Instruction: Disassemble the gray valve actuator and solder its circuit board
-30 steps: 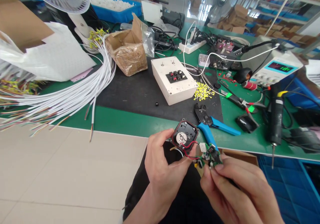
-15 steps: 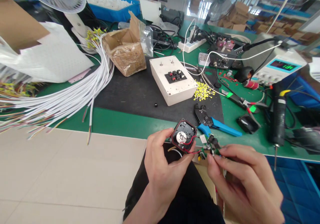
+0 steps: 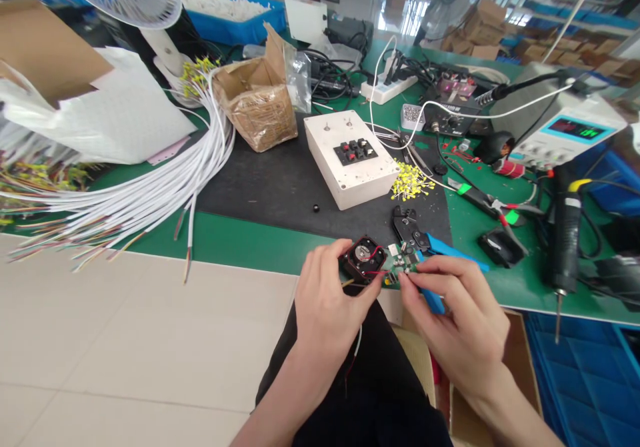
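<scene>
My left hand [image 3: 333,294] is closed around a small black housing [image 3: 364,260], its open side facing up. Inside sits a round silver disc with red and black wires. Between thumb and fingertips, my right hand [image 3: 460,307] pinches the edge of a green circuit board [image 3: 401,260], held just right of the housing. Red wires run between housing and board. Just behind the board lies a blue-handled crimping tool [image 3: 411,230], partly hidden by the board and my right hand.
A cream switch box [image 3: 353,160] stands on the black mat [image 3: 250,194], beside yellow-tipped parts [image 3: 411,182]. White cables [image 3: 165,194] spread over the left edge. A soldering iron [image 3: 563,247] hangs at the right, near the power supply [image 3: 560,117].
The board has turned so its component face shows, and it is closer to the housing. My right hand has moved left and up, while the housing tilts differently in my left hand.
</scene>
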Demonstrator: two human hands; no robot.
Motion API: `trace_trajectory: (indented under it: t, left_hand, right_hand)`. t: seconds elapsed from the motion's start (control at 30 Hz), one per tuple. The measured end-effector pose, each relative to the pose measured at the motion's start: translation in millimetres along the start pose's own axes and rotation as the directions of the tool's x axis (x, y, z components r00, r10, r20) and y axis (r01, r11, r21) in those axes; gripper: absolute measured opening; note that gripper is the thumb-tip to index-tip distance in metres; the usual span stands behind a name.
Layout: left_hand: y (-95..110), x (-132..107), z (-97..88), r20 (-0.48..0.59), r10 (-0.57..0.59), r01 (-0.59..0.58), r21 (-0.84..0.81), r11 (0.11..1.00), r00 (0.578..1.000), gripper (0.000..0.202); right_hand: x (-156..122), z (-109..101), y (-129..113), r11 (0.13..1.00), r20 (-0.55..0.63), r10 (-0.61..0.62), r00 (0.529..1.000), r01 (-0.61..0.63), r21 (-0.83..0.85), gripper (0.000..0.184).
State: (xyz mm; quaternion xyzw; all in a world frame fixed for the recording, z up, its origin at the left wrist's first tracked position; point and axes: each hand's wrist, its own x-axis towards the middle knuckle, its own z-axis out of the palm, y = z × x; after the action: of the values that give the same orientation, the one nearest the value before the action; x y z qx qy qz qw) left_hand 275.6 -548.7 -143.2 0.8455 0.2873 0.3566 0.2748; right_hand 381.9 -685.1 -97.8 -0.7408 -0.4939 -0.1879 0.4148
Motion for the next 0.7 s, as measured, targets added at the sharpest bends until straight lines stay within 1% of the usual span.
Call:
trace_trajectory:
  t: [0.13,0.23,0.33,0.4,0.43,0.53,0.57,0.7]
  left_hand:
    - [-5.7,0.6,1.8,0.024,-0.014,0.014,0.019,1.0,1.0,0.051]
    - [-7.4,0.8,0.5,0.038,-0.021,0.02,0.024,0.999,0.999,0.054]
    - [-6.2,2.7,-5.8,0.056,0.001,0.0,-0.018,1.0,0.998,0.061]
    - [-3.8,3.5,-12.1,0.06,0.038,-0.033,-0.073,0.997,0.997,0.061]
    - [-2.6,3.4,-15.2,0.055,0.06,-0.055,-0.092,0.994,0.997,0.057]
    - [-0.1,1.2,-21.2,0.042,0.115,-0.109,-0.118,0.987,0.992,0.032]
    - [0.2,0.2,-21.5,0.045,0.123,-0.117,-0.125,0.985,0.991,0.027]
    - [1.2,-1.6,-17.5,0.074,0.125,-0.114,-0.129,0.985,0.989,0.025]
  right_hand:
    - [3.7,8.2,7.3,0.999,0.021,0.044,0.999,-0.044,0.03,0.015]
    - [8.6,10.2,11.8,0.993,0.067,0.096,0.993,-0.101,0.066,0.009]
    - [11.4,11.0,17.0,0.978,0.133,0.164,0.977,-0.179,0.107,0.007]
    - [11.2,11.9,20.2,0.969,0.153,0.188,0.97,-0.208,0.13,0.006]
    - [10.7,12.6,21.5,0.968,0.155,0.19,0.969,-0.212,0.137,0.006]
    - [8.8,14.9,23.5,0.97,0.149,0.181,0.972,-0.202,0.136,0.004]
    - [8.4,15.6,23.5,0.972,0.15,0.177,0.973,-0.196,0.129,0.004]
    - [8.5,15.7,22.2,0.985,0.146,0.137,0.98,-0.15,0.087,0.005]
